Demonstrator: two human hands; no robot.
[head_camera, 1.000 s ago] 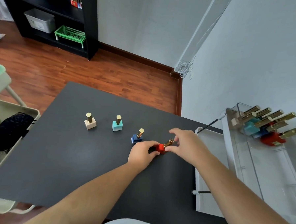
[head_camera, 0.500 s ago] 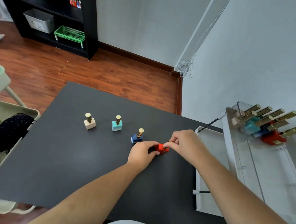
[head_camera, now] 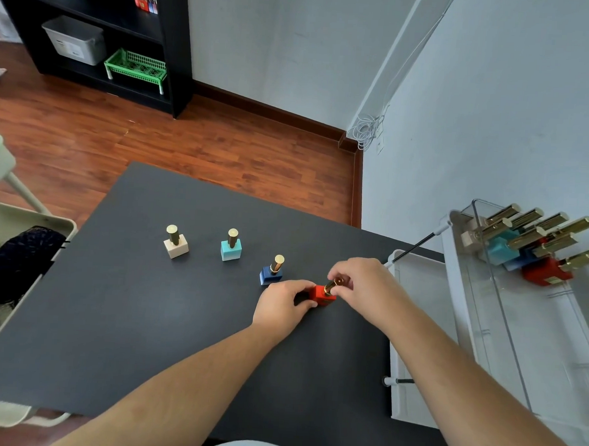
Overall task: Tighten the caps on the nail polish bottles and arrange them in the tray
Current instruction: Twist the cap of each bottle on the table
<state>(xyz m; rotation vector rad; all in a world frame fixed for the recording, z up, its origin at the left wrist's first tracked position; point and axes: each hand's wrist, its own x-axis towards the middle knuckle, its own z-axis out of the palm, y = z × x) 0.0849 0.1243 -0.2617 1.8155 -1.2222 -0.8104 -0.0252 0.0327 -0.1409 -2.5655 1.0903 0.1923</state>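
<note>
A red nail polish bottle [head_camera: 320,295] with a gold cap stands on the black table [head_camera: 145,317]. My left hand [head_camera: 282,307] grips its square base. My right hand [head_camera: 364,288] pinches the gold cap from the right. To the left stand a blue bottle [head_camera: 270,272], a turquoise bottle [head_camera: 231,248] and a cream bottle [head_camera: 176,244], each with a gold cap. At the right, the clear tray [head_camera: 532,337] holds several bottles [head_camera: 530,249] at its far end.
A white cart shelf [head_camera: 419,297] sits between the table and the clear tray. A pale cart with a dark mesh item [head_camera: 14,262] stands at the left. A black shelf unit [head_camera: 102,28] with a green basket [head_camera: 135,67] is far back.
My right-hand fingers have shifted on the red bottle's gold cap, closing over it and then showing it again. My left hand has stayed on the base.
</note>
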